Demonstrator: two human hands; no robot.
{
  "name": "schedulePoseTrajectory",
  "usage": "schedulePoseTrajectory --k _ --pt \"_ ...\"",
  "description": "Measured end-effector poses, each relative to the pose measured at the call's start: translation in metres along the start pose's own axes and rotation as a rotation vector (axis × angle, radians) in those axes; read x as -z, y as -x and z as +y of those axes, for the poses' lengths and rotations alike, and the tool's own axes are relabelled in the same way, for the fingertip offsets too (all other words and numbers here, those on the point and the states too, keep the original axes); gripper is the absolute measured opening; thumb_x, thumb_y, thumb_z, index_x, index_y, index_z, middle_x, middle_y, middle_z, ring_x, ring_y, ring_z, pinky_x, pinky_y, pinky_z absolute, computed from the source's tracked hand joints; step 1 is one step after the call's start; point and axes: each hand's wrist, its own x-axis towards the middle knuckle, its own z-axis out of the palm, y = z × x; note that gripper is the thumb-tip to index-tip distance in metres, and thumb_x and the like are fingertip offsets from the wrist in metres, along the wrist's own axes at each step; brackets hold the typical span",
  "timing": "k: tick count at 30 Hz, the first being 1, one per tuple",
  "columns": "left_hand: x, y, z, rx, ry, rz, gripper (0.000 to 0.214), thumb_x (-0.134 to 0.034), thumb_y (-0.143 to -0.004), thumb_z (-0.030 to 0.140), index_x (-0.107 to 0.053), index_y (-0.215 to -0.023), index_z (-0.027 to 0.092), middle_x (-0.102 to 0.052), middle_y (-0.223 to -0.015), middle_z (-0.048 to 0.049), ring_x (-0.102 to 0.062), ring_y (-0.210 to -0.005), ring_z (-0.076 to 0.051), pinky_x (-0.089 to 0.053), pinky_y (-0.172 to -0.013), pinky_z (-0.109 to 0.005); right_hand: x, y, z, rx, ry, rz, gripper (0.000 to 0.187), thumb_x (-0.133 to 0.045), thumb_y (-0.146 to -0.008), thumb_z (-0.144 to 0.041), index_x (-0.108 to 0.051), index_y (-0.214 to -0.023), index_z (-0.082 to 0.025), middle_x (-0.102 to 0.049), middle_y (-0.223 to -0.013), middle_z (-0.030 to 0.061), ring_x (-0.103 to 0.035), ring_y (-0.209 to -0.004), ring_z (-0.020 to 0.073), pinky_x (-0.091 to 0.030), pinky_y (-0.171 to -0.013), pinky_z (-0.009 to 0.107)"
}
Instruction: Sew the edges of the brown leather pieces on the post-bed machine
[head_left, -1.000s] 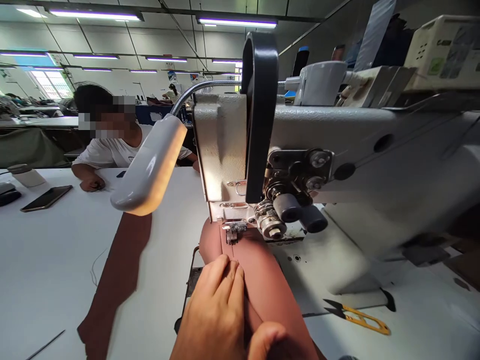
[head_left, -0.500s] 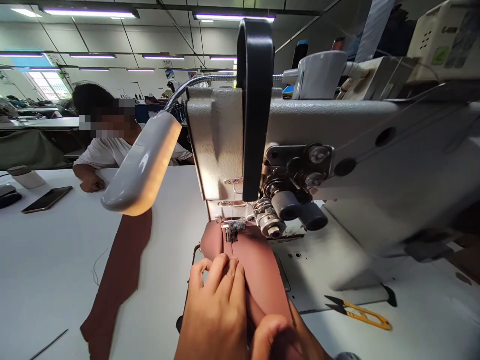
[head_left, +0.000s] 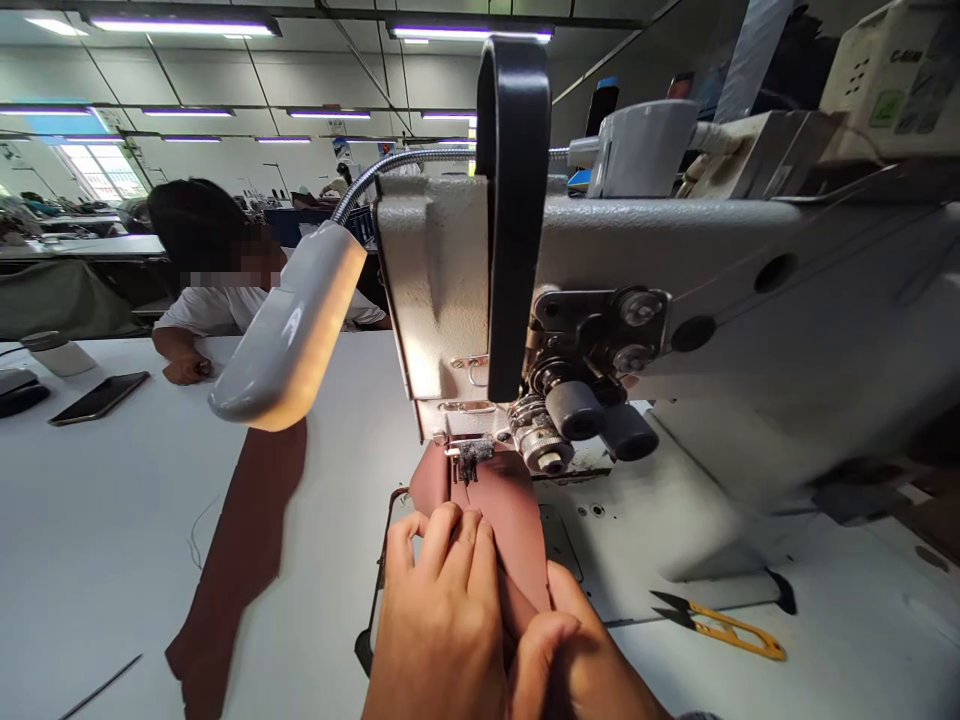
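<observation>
A reddish-brown leather-like piece [head_left: 517, 530] lies under the presser foot [head_left: 466, 462] of a sewing machine [head_left: 435, 270], with a seam line running toward me from the needle. Just in front of the foot, my left hand [head_left: 442, 610] presses on the piece with bent fingers close together, gripping it along the seam. My right hand [head_left: 581, 650] is closed around the piece's near right edge, its thumb on the near side. Part of the material is hidden beneath both hands.
A long brown piece [head_left: 240, 560] lies on the white table at left. Yellow-handled thread snips [head_left: 724, 625] rest at right. A lamp [head_left: 289, 330] hangs left of the machine head. A phone [head_left: 99, 398] and a seated person [head_left: 210, 290] are farther back.
The leather-like piece has shifted and narrowed on its right side, its edge now farther left. My right hand has come up along that edge and shows more. The left hand stays near the foot.
</observation>
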Motion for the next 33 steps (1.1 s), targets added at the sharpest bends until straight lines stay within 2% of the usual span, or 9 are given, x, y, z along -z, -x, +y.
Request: schedulePoseTrajectory --k 4,7,11,14,17,20,23,29,33 --pt "0.0 0.0 0.001 0.02 0.034 -0.029 0.022 -0.058 -0.073 0.035 -0.056 -0.083 0.015 -0.061 -0.085 -0.0094 -0.052 -0.084 -0.029 -0.036 -0.071 -0.043 0.006 0.007 -0.005 -0.146 0.05 0.073 0.057 -0.059 -0.064 -0.069 -0.058 -0.085 -0.016 -0.061 -0.083 0.0078 -0.054 -0.088 0.0245 -0.043 -0.081 0.038" --pt "0.0 0.0 0.002 0.021 0.044 -0.03 0.024 -0.058 -0.072 0.034 -0.056 -0.086 0.015 -0.061 -0.085 -0.0087 -0.052 -0.084 -0.029 -0.036 -0.071 -0.044 0.004 0.01 -0.012 -0.14 0.017 0.072 0.065 -0.059 -0.063 -0.072 -0.06 -0.096 -0.016 -0.063 -0.086 0.0082 -0.056 -0.088 0.022 -0.044 -0.081 0.033" --pt "0.0 -0.001 0.002 0.035 0.048 -0.003 0.02 -0.058 -0.072 0.033 -0.054 -0.08 0.015 -0.062 -0.087 -0.0098 -0.051 -0.087 -0.03 -0.036 -0.072 -0.045 0.0 0.005 -0.016 -0.033 -0.053 -0.048 0.059 -0.059 -0.068 -0.066 -0.061 -0.1 -0.017 -0.063 -0.088 0.0087 -0.056 -0.079 0.0187 -0.047 -0.071 0.029" --pt "-0.001 0.0 0.0 0.018 0.032 -0.014 0.027 -0.056 -0.074 0.032 -0.056 -0.092 0.012 -0.062 -0.093 -0.0109 -0.052 -0.088 -0.029 -0.036 -0.075 -0.046 -0.002 -0.003 -0.015 -0.027 -0.101 -0.169 0.048 -0.058 -0.072 -0.06 -0.062 -0.093 -0.016 -0.055 -0.063 0.0021 -0.048 -0.054 0.0122 -0.043 -0.053 0.024" --pt "-0.001 0.0 0.0 0.02 0.006 -0.021 0.024 -0.051 -0.077 0.028 -0.058 -0.093 0.011 -0.062 -0.091 -0.0118 -0.052 -0.089 -0.029 -0.037 -0.075 -0.046 -0.004 -0.007 -0.015 -0.087 -0.133 -0.206 0.041 -0.061 -0.072 -0.052 -0.062 -0.095 -0.018 -0.038 -0.047 -0.0048 -0.032 -0.038 0.0077 -0.03 -0.039 0.02" --pt "-0.001 0.001 0.0 0.023 0.014 -0.013 0.019 -0.047 -0.079 0.023 -0.058 -0.089 0.012 -0.063 -0.09 -0.0114 -0.052 -0.09 -0.029 -0.037 -0.075 -0.046 -0.006 -0.005 -0.017 -0.094 -0.163 -0.201 0.045 -0.063 -0.071 -0.044 -0.059 -0.109 -0.022 -0.04 -0.05 -0.0049 -0.029 -0.038 0.0069 -0.027 -0.039 0.019" --pt "-0.003 0.002 -0.002 0.021 0.01 -0.017 0.024 -0.047 -0.079 0.021 -0.059 -0.097 0.01 -0.063 -0.096 -0.0123 -0.053 -0.093 -0.03 -0.038 -0.077 -0.047 -0.006 -0.002 -0.022 -0.091 -0.152 -0.18 0.054 -0.061 -0.073 -0.043 -0.053 -0.122 -0.022 -0.046 -0.055 -0.0029 -0.028 -0.041 0.0063 -0.026 -0.039 0.018" --pt "-0.005 0.006 -0.005 0.024 0.01 0.0 0.03 -0.049 -0.08 0.021 -0.057 -0.106 0.009 -0.063 -0.105 -0.013 -0.053 -0.098 -0.03 -0.037 -0.082 -0.049 -0.008 -0.002 -0.025 -0.058 -0.134 -0.185 0.055 -0.059 -0.075 -0.043 -0.051 -0.124 -0.019 -0.05 -0.059 -0.0011 -0.029 -0.042 0.0063 -0.025 -0.04 0.019" --pt "-0.004 0.004 -0.005 0.056 0.062 0.001 0.028 -0.051 -0.078 0.021 -0.058 -0.103 0.01 -0.064 -0.102 -0.0119 -0.053 -0.095 -0.029 -0.037 -0.079 -0.048 -0.008 -0.005 -0.021 -0.026 -0.17 -0.217 0.053 -0.056 -0.078 -0.043 -0.047 -0.126 -0.02 -0.042 -0.055 -0.004 -0.026 -0.041 0.0063 -0.023 -0.039 0.02"
